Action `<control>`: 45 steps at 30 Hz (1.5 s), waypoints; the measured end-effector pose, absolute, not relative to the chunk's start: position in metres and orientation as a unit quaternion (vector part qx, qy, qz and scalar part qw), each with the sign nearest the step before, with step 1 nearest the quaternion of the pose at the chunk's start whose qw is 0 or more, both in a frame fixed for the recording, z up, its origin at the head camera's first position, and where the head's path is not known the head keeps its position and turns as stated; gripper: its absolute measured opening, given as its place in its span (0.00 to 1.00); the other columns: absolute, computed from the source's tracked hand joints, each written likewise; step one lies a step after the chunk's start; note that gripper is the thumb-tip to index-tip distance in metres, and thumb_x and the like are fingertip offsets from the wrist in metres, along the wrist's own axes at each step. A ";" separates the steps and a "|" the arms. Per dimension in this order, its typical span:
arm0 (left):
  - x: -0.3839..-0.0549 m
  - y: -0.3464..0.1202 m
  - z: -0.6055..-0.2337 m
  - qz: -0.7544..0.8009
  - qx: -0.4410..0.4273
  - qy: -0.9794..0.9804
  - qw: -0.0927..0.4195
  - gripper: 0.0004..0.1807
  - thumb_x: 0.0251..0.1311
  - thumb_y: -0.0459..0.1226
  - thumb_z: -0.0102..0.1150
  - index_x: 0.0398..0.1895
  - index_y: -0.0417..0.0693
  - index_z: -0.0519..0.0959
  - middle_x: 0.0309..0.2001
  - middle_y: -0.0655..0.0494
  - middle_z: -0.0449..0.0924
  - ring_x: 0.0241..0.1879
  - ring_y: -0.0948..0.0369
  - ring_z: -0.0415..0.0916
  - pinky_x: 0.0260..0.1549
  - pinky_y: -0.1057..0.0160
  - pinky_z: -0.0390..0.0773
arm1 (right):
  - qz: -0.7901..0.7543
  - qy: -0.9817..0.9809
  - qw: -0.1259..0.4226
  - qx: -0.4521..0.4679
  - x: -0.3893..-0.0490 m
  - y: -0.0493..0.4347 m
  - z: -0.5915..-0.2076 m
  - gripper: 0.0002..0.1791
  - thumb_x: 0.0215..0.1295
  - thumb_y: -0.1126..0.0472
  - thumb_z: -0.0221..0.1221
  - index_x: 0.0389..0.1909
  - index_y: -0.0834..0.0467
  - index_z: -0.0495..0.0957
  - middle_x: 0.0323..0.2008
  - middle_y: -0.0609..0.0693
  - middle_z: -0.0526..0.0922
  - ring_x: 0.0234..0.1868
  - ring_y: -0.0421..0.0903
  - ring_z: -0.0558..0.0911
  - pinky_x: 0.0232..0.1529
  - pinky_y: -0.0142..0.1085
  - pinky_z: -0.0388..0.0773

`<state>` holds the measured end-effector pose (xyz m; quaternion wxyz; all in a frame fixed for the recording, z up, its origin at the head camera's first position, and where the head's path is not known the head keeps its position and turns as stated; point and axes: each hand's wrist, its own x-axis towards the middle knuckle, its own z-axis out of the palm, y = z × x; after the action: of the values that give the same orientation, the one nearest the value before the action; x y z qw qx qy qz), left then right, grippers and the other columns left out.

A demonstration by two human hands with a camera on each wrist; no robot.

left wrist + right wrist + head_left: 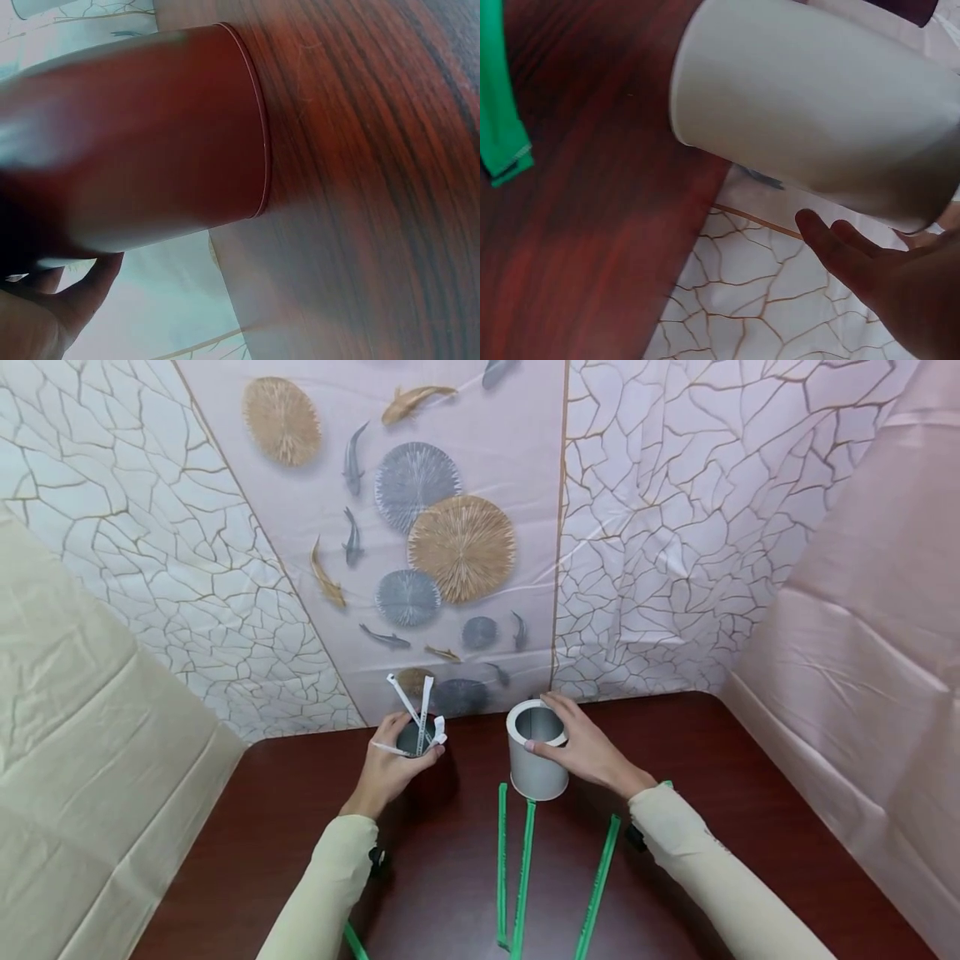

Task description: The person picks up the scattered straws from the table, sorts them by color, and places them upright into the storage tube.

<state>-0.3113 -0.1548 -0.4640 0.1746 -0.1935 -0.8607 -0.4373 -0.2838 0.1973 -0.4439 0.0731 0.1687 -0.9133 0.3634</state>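
Observation:
My left hand (386,770) grips a dark red cup (435,787) near its rim, thumb on the near side and fingers on the far side. Several narrow white paper-wrapped sticks (422,718) lean out of its dark opening. In the left wrist view the red cup's smooth wall (165,135) has its base right at the tabletop. To the right, my right hand (592,750) holds a light grey cup (536,772) with a broad white rim, thumb at the near rim and fingers behind. Its pale side (810,97) fills much of the right wrist view.
Several long green wrapped sticks lie on the dark wood table (450,893): a left one (502,860), one beside it (523,868), another farther right (600,885) and one at the lower left (354,941). A patterned cloth (637,568) hangs behind the table's back edge.

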 end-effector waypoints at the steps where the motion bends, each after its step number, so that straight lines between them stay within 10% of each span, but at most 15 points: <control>1: -0.311 -0.156 -0.464 -0.436 -0.193 -0.861 0.176 0.33 0.56 0.49 0.79 0.65 0.51 0.82 0.60 0.52 0.76 0.56 0.52 0.76 0.49 0.49 0.79 | 0.365 -0.912 0.073 0.172 -0.285 0.196 -0.446 0.52 0.68 0.36 0.67 0.84 0.54 0.56 0.83 0.56 0.54 0.79 0.61 0.62 0.68 0.62 0.69; 19: -0.283 -0.190 -0.400 -0.271 -0.131 -0.953 0.033 0.63 0.52 0.69 0.73 0.85 0.54 0.55 0.80 0.43 0.58 0.75 0.41 0.63 0.65 0.33 0.71 | 0.403 -0.899 0.079 0.154 -0.296 0.201 -0.453 0.47 0.67 0.41 0.70 0.81 0.55 0.62 0.80 0.56 0.57 0.73 0.61 0.67 0.64 0.61 0.73; 30: -0.196 -0.227 -0.393 -0.251 -0.072 -0.961 0.088 0.38 0.66 0.54 0.71 0.72 0.43 0.74 0.55 0.45 0.83 0.52 0.47 0.82 0.49 0.42 0.80 | 0.416 -0.893 0.076 0.152 -0.295 0.200 -0.454 0.47 0.67 0.44 0.71 0.81 0.56 0.63 0.79 0.56 0.57 0.74 0.61 0.66 0.64 0.62 0.72; 37: -0.163 -0.240 -0.430 -0.251 0.020 -0.967 -0.028 0.35 0.66 0.61 0.67 0.52 0.37 0.83 0.28 0.57 0.83 0.25 0.61 0.78 0.33 0.52 0.79 | 0.424 -0.889 0.079 0.157 -0.295 0.196 -0.455 0.47 0.67 0.44 0.71 0.81 0.56 0.63 0.79 0.55 0.57 0.74 0.61 0.66 0.64 0.62 0.72; 45: -0.139 -0.245 -0.473 -0.307 0.112 -0.939 -0.105 0.26 0.68 0.54 0.69 0.42 0.37 0.77 0.19 0.55 0.81 0.18 0.60 0.81 0.30 0.53 0.80 | 0.429 -0.886 0.075 0.159 -0.293 0.192 -0.460 0.47 0.67 0.45 0.71 0.81 0.56 0.62 0.79 0.56 0.57 0.75 0.61 0.64 0.65 0.63 0.71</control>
<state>-0.1392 -0.2447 -0.4734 -0.1055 0.1124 -0.9393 -0.3066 -0.2935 0.1918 -0.4599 0.0752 0.1591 -0.8859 0.4293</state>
